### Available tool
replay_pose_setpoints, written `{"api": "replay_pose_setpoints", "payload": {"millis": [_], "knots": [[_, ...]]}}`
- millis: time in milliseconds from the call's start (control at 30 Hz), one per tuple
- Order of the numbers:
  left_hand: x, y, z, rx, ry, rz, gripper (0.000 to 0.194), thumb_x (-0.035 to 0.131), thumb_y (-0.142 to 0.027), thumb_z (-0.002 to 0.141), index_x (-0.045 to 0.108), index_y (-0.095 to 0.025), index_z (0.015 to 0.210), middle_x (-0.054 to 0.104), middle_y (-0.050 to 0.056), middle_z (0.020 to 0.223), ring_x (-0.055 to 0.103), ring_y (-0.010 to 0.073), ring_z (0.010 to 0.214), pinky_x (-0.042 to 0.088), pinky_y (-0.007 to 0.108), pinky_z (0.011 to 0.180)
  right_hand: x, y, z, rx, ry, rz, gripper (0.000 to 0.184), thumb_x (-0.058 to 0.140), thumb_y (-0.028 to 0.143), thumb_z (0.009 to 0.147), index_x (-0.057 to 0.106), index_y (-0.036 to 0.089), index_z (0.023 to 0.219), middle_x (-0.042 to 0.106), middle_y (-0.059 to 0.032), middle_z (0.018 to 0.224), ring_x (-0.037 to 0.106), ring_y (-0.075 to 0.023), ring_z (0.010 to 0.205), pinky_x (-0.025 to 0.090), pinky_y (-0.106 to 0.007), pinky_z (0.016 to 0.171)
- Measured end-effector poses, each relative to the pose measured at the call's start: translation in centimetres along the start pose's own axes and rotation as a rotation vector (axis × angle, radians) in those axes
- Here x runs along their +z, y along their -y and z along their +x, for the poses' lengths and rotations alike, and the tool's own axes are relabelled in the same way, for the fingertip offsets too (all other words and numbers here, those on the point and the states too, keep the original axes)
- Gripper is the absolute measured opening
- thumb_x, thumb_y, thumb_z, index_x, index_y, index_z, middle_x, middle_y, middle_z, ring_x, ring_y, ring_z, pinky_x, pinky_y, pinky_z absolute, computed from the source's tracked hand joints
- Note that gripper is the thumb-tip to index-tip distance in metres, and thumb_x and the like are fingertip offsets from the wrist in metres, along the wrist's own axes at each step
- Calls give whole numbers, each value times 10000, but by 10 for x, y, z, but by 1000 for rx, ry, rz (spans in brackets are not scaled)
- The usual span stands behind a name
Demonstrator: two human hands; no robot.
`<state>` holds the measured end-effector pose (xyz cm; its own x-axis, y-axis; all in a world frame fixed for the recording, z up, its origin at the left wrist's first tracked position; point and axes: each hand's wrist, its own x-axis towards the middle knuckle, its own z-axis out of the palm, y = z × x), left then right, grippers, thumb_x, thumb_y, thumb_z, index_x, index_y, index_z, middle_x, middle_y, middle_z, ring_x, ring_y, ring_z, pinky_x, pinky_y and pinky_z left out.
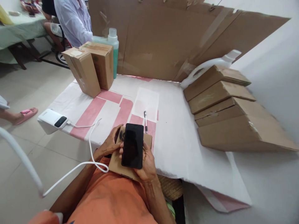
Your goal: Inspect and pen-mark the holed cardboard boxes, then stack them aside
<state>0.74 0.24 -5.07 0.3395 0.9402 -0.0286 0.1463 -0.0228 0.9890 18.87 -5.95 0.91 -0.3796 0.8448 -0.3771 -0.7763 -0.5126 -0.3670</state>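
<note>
A black smartphone [132, 146] with a dark screen is in my right hand [148, 163]. The fingers wrap behind the phone and the thumb lies along its right edge. Under the phone is a flat brown cardboard piece [121, 169], tilted between my body and the table edge, with a dark mark near its upper left. My left hand [109, 143] is closed around the left edge of this cardboard, its thumb close to the phone. Just beyond the phone, a pen [145, 121] lies partly on a white paper sheet [146, 104].
A white power bank [52, 119] with a white cable [80, 126] sits at the table's left corner. Cardboard boxes [81, 71] and a green bottle [115, 53] stand back left. More boxes [229, 124] and a white jug [207, 67] are right. A person [74, 23] sits behind.
</note>
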Motion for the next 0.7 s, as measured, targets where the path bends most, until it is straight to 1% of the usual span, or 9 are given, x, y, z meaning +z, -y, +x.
{"api": "replay_pose_setpoints", "payload": {"millis": [167,300,467,600,700], "knots": [[-1,-3,0,-3,0,4,1111,791,-768,763,402,-189,1627,428,196,1677,426,384,1556,297,535,1329,-2,-1,1,-3,26,20,413,565,482,994,778,150,1116,832,-135,1008,794,-320,1013,664,-571,897],[-2,0,1,-14,10,16,1056,809,-680,785,391,-210,1633,446,176,1660,436,365,1551,308,521,1325,-1,-1,1,-2,15,24,409,533,464,1012,774,153,1124,832,-129,1004,792,-307,995,668,-557,882],[-1,0,1,-38,5,34,1006,807,-599,814,381,-207,1637,458,172,1650,462,352,1530,330,521,1311,3,-1,-3,13,24,-2,486,501,492,1027,763,115,1186,822,-164,1073,796,-296,920,668,-542,876],[0,-4,0,-39,-9,32,978,801,-615,839,394,-221,1636,442,162,1684,427,357,1564,324,525,1319,6,-2,-6,14,26,-24,464,514,509,1037,770,139,1153,828,-141,1051,796,-300,975,665,-533,895],[0,-4,0,-34,-4,-3,1051,823,-667,799,390,-203,1636,422,185,1695,418,373,1571,321,539,1320,6,-2,-6,-2,23,-34,442,532,526,1037,769,172,1154,833,-118,1040,796,-298,1005,663,-539,904]]}}
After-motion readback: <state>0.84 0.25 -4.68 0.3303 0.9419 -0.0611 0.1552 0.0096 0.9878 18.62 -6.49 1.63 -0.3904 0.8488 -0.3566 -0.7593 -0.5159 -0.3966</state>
